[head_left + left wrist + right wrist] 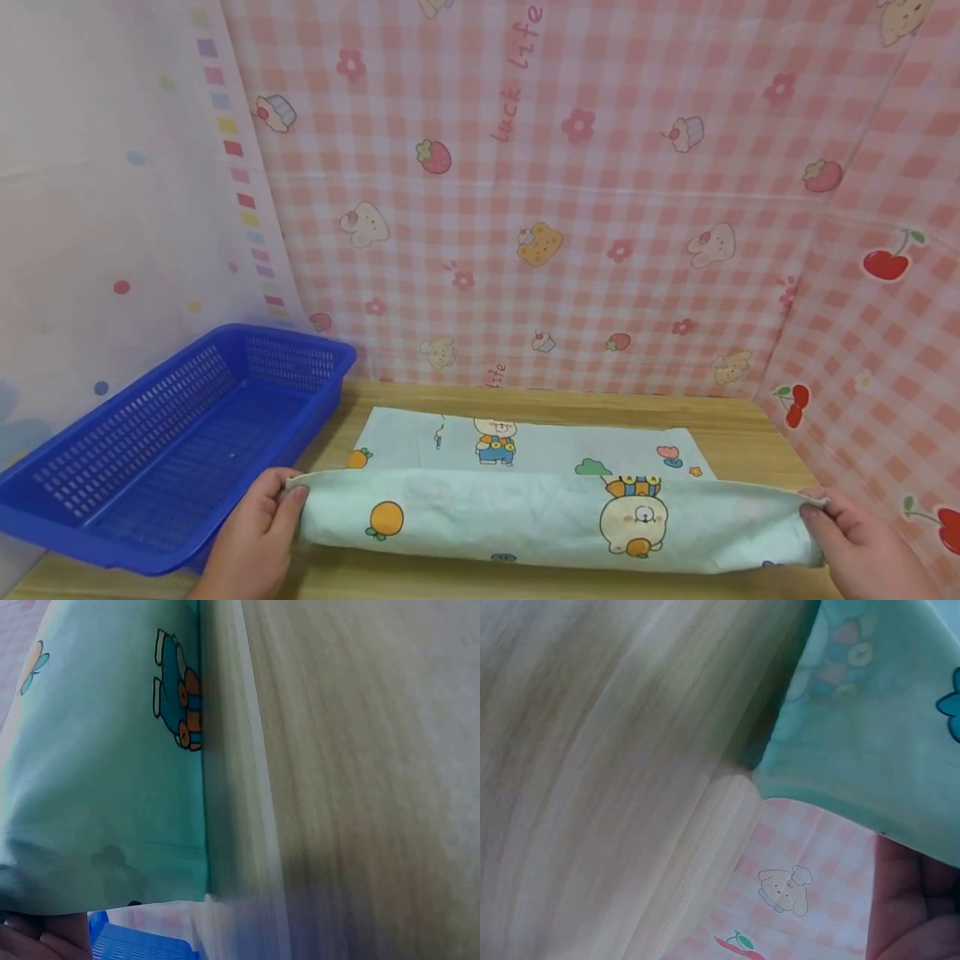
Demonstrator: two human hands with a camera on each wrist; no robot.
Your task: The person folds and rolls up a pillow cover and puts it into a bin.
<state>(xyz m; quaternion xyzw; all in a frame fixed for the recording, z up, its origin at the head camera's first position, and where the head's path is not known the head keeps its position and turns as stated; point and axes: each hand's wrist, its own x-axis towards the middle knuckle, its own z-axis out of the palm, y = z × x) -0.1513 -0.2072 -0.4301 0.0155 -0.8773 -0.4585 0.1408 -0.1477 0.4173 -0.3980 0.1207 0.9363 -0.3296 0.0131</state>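
Observation:
A pale green cloth (495, 517) printed with bears and oranges lies on the wooden table, its near part lifted and folded back over the far part. My left hand (258, 525) pinches the raised edge at its left corner, thumb on top. At the opposite corner my right hand (862, 537) pinches the same edge between thumb and fingers. In the left wrist view the cloth (112, 765) hangs beside the tabletop, with a few fingertips (52, 941) at its lower corner. The right wrist view shows the cloth (840, 750) held up by curled fingers (915, 900).
A blue plastic basket (180, 450) with slotted sides stands on the left, close to my left hand. Pink checked sheeting (525, 208) covers the back and right side, and a white dotted sheet (112, 208) hangs at left. Wooden tabletop (600, 404) shows around the cloth.

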